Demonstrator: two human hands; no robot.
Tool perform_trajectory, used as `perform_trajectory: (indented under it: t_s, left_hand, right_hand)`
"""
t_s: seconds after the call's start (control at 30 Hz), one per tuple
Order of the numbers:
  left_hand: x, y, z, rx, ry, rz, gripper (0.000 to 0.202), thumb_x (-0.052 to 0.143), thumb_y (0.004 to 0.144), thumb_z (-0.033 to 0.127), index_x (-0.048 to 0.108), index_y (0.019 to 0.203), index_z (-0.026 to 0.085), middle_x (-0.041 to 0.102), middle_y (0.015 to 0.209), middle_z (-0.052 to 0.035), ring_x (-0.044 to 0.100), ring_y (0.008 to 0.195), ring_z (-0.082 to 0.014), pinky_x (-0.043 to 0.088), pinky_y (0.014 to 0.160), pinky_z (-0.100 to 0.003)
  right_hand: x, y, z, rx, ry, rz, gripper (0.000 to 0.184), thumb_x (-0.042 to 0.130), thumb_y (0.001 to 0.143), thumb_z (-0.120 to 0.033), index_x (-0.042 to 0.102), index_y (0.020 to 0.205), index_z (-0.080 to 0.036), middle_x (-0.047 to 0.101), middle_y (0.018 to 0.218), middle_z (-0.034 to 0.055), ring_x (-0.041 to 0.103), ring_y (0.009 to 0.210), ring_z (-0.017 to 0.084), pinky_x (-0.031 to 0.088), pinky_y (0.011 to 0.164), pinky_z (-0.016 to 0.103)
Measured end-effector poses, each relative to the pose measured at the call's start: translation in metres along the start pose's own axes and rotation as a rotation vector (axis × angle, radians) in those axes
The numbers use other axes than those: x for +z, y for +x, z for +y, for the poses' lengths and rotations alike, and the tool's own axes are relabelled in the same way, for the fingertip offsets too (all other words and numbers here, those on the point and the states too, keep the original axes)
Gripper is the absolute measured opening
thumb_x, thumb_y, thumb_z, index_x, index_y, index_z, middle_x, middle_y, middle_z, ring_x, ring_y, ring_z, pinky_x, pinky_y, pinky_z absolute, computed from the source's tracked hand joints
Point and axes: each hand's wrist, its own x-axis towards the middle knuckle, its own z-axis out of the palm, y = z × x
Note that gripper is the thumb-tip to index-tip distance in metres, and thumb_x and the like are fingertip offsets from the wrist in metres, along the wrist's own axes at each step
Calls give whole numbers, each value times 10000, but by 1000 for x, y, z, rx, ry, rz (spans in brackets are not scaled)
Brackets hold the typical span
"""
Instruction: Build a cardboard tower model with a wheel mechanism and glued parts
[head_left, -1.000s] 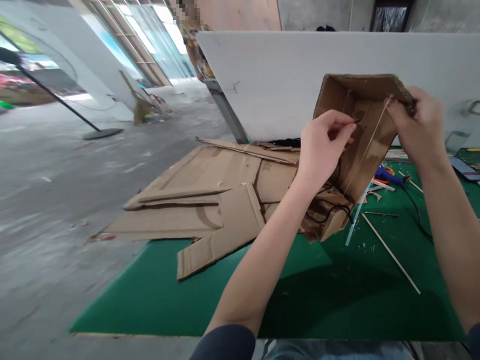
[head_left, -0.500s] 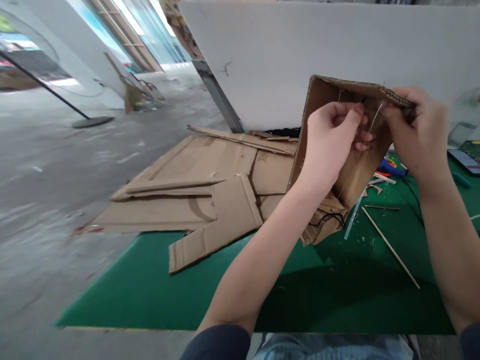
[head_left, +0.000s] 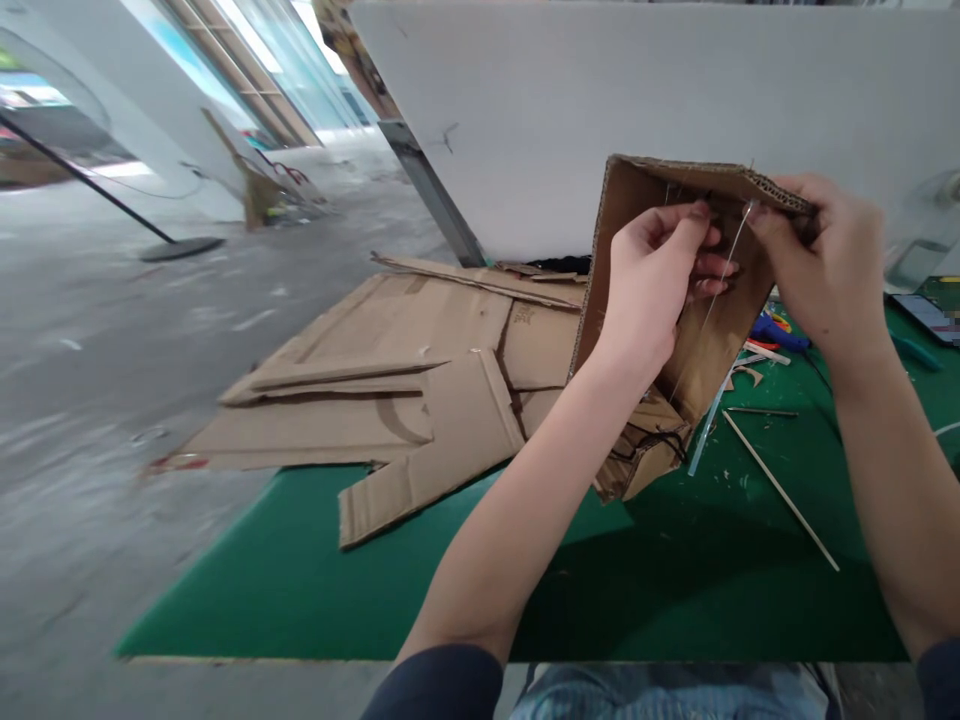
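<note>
An open-sided cardboard box [head_left: 686,172] is tilted up over the table, its opening toward me. My right hand [head_left: 832,260] is closed around its upper right corner, the thumb inside and the fingers behind. Just inside the opening, my left hand [head_left: 652,270] has thumb and index finger pinched together; what lies between them is too small to make out. A thin pale thread [head_left: 736,240] runs down from beside my right thumb through the box, passing the left fingertips. Black cord [head_left: 660,438] lies at the box's lower end.
Flat cardboard pieces [head_left: 457,410] lie piled on the green table [head_left: 300,570] at the left. Right of the box are a thin wooden stick [head_left: 784,492], a clear strip [head_left: 705,430], a blue-handled tool [head_left: 780,332] and a phone [head_left: 928,316]. A white panel [head_left: 600,80] stands behind.
The box and both hands have shifted slightly left in view. The left fingers have moved a little away from the right thumb, and more of the thread shows.
</note>
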Motion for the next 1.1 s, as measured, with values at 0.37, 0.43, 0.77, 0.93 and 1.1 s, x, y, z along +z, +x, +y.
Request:
perform_trajectory:
  t_s: [0.37,0.43,0.77,0.93,1.1]
  left_hand:
    - [2,-3,8,-83,-137,52,131,508,1002,234,559,899,170,662,797,22,647,588,-60,525,520,-178]
    - [2,-2,6,-66,-94,54,114,521,998,260,565,937,175,676,821,12,672,630,-77,532,536,-184]
    - [3,-2,5,-68,-194,25,110,534,993,255,559,925,173,640,823,18,699,676,-84,519,586,-172]
    - [2,-6,8,-75,-334,50,82,608,953,246,591,923,172,636,775,30,673,630,-62,484,574,-148]
    - [0,-6,6,-46,-408,14,119,618,940,202,603,826,173,646,770,21,605,574,-50,433,556,-173]
  right_hand:
    - [-1,-1,-2,2,5,-11,284,590,905,-349,740,1044,-153,695,788,21,526,632,138,368,593,287]
    - [-1,-1,-3,3,-4,-12,278,596,896,-336,741,1043,-150,696,793,18,525,631,136,372,593,283]
    - [-2,0,-6,-25,-42,-19,248,599,905,-328,748,1047,-189,745,858,26,600,674,153,434,622,287]
    - [0,-1,-4,-40,-17,10,253,622,889,-323,735,1070,-187,770,984,60,687,817,195,507,723,329]
    - [-5,-2,-7,-126,-76,-2,246,630,906,-356,734,1059,-194,776,958,63,693,791,187,536,700,322]
